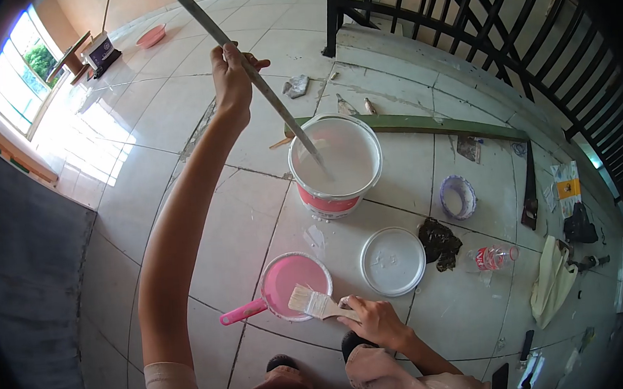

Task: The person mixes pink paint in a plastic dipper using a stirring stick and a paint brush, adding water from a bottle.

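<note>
My left hand (232,76) is closed around a long grey pole (276,104), which slants down into a paint bucket (330,206). Pale, milky liquid (341,149) fills much of the bucket and hides the pole's lower end. Low in the view, my right hand (375,321) grips a paintbrush (317,302) by its wooden handle. The pale bristles hang over the rim of a pink pan (280,314) with a long handle. Right of the pan lies a round white lid (393,261).
A green beam (437,124) lies behind the bucket. To the right are a small tub (458,197), a dark crumpled bag (439,245), a clear bottle (495,257) and a handsaw (530,204). Black railing (459,29) borders the upper right.
</note>
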Tool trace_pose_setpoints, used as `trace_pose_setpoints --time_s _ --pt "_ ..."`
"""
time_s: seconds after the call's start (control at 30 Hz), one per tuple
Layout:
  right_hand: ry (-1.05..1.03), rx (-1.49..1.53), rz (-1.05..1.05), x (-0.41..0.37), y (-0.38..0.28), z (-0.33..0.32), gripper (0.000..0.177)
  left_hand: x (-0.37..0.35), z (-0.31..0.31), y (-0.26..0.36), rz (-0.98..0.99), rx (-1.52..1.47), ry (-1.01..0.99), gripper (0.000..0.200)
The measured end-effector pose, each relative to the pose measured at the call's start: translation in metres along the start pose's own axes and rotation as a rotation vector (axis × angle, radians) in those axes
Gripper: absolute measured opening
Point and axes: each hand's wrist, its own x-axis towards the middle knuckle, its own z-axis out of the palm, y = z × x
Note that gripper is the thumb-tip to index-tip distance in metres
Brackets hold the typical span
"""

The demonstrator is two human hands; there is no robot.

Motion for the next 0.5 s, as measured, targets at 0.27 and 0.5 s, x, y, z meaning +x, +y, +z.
trace_pose_setpoints --time_s 0.27,0.5 --pt "0.0 -0.026 0.013 0.0 -0.002 0.003 0.03 0.008 0.051 0.001 -0.055 -0.041 -0.487 0.04" --pt "-0.017 0.005 -0.013 0.003 -0.002 0.004 0.029 -0.001 0.123 -0.057 0.046 0.358 -0.609 0.049"
